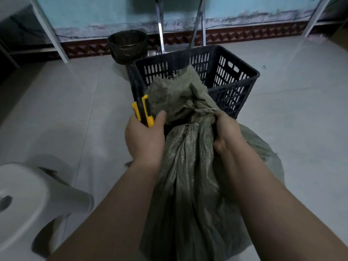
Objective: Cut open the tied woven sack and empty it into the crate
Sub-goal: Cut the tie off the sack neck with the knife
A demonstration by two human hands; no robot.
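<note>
A grey-green woven sack [190, 178] stands upright on the floor between my arms, its neck bound with a tie [204, 110] and its loose top flopping toward the crate. My right hand [227, 131] grips the sack's neck just below the tie. My left hand [145, 137] holds a yellow and black utility knife [142, 110], pointing up and away, just left of the sack's top. Directly behind the sack stands a black slotted plastic crate [233, 80]; nothing shows inside it.
A white plastic stool [28, 202] stands at the lower left. A dark round bin [128, 46] sits behind the crate by the wall, next to metal legs [161, 25]. White frame legs flank both sides. Pale tiled floor [301, 113] lies open to the right.
</note>
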